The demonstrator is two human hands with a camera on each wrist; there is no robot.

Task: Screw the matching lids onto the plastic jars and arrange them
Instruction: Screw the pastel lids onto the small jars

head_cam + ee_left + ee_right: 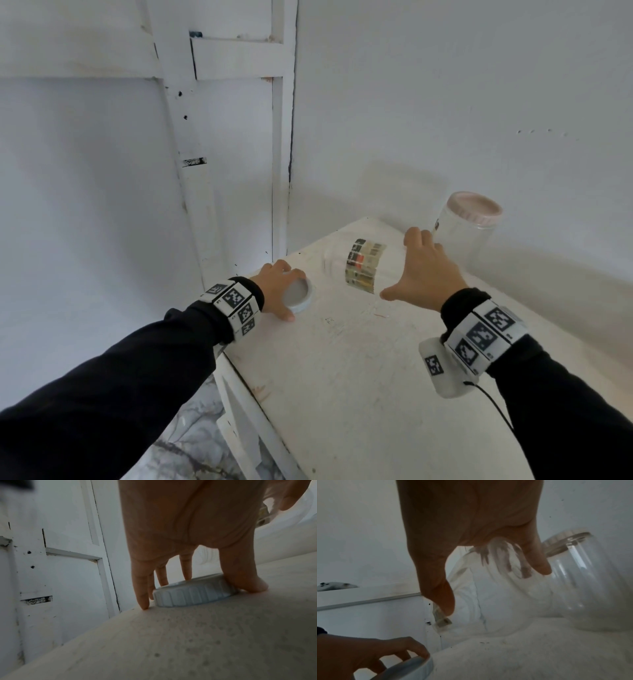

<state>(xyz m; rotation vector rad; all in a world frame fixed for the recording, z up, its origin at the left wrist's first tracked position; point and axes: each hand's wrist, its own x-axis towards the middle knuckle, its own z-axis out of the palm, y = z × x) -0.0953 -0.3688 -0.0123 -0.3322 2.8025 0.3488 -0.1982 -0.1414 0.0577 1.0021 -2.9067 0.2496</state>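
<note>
A white table [359,359] is set in the corner of a white room, with a white panelled door [226,137] beyond its edge at ten o'clock.

A pale blue lid [193,592] with a ribbed rim is seen lying flat on the table near its ten o'clock edge. It is gripped by the left hand [277,291] from above: the thumb [247,580] is pressed against one side of the rim and the fingers [142,588] are curled down around the other, their tips touching the table.

A clear plastic jar [363,270] with a printed label is seen at the middle of the table, at two o'clock from the lid and apart from it. It looks tilted or on its side, though its outline is blurred and its exact pose cannot be told. No lid is made out on it. The right hand [424,274] is spread over the jar from above, with the thumb [443,596] at the label side and the fingers [537,559] reaching over the far side; in the right wrist view the fingers are seen curved on the clear wall, so the jar is taken to be held.

A second clear jar [466,236] is stood upright toward the far edge of the table, at one o'clock from the right hand and just beside the first jar. It is closed with a pink lid [474,205].

Both wrists are wrapped in bands with black-and-white markers [486,335], worn over dark sleeves [102,394].
</note>
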